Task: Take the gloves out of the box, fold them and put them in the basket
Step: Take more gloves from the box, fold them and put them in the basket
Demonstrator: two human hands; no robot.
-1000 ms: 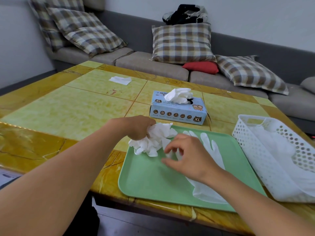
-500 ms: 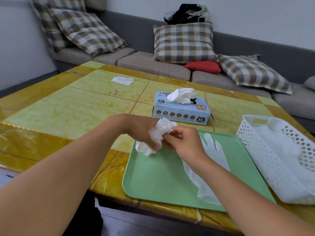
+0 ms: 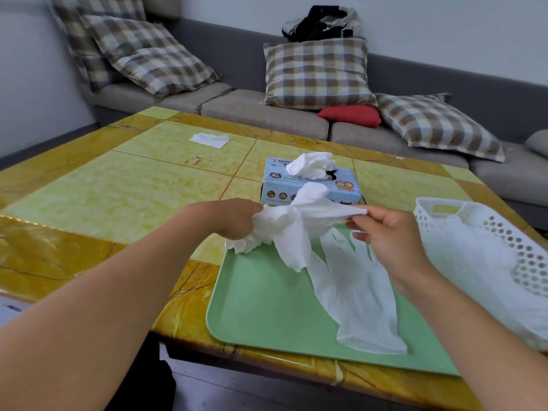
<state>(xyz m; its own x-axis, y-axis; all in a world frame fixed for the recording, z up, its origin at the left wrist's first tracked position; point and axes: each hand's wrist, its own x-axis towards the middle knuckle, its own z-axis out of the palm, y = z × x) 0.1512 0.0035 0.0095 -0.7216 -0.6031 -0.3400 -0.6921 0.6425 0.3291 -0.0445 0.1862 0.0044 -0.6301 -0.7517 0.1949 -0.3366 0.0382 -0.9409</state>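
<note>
While both hands work above the green tray, the scene reads so:
Left hand (image 3: pixel 237 218): fingers curled round one bunched end of a crumpled white glove (image 3: pixel 293 229), held just above the tray's far left corner.
Right hand (image 3: pixel 388 232): thumb and fingers pinch the other end of that same glove, drawing it out sideways between the two hands; a loose flap hangs down from the middle.
Flat glove (image 3: pixel 355 292): lies spread on the green tray (image 3: pixel 267 307), fingers pointing away, cuff toward the near edge, partly under the right wrist.
Box (image 3: pixel 311 185): pale blue, marked XL, on the worktop (image 3: pixel 118 188) just behind the tray, with a white glove tuft (image 3: pixel 311 164) sticking out of its top slot.
Basket (image 3: pixel 489 247): white, perforated, right of the tray, with pale gloves inside.
Paper scrap (image 3: pixel 209 140): far on the worktop.
</note>
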